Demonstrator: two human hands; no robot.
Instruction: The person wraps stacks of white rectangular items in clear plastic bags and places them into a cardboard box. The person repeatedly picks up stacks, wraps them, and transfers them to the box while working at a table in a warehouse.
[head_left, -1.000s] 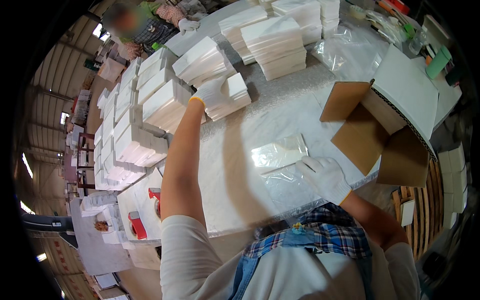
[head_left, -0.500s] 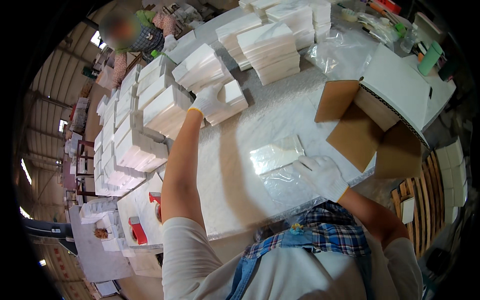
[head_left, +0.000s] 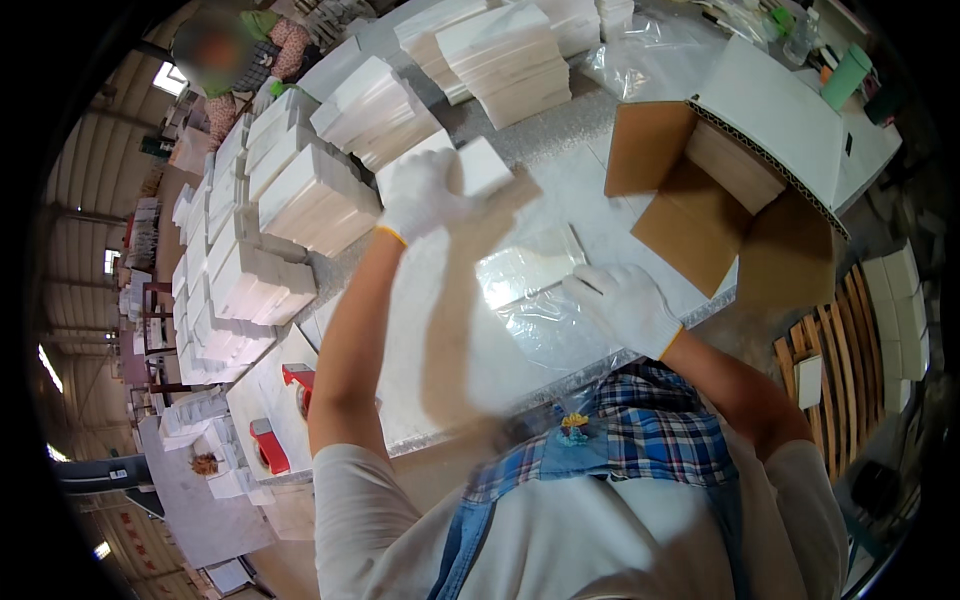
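My left hand (head_left: 422, 192), in a white glove, is closed around a white marble-like tile (head_left: 482, 168) that sticks out to its right, tilted. Just behind it are the pale edges of a low tile stack (head_left: 400, 160). On the tabletop in front of me lies a clear plastic bag (head_left: 550, 325) with a flat white tile (head_left: 520, 272) at its far end, shining with glare. My right hand (head_left: 625, 305), also gloved, has its fingers closed at the right edge of this bag; the fingertips are partly hidden.
Stacks of white tiles (head_left: 315, 200) line the left and far sides. A cardboard box (head_left: 690, 220) stands with flaps spread at right, near loose plastic film (head_left: 655, 65). Red tape dispensers (head_left: 268, 447) lie at left. A co-worker (head_left: 285, 50) stands at the far left. A wooden pallet (head_left: 840, 360) is lower right.
My left hand has drawn back from the low stack with a tile in its grip. My right hand stays at the bag. The whole view has shifted slightly.
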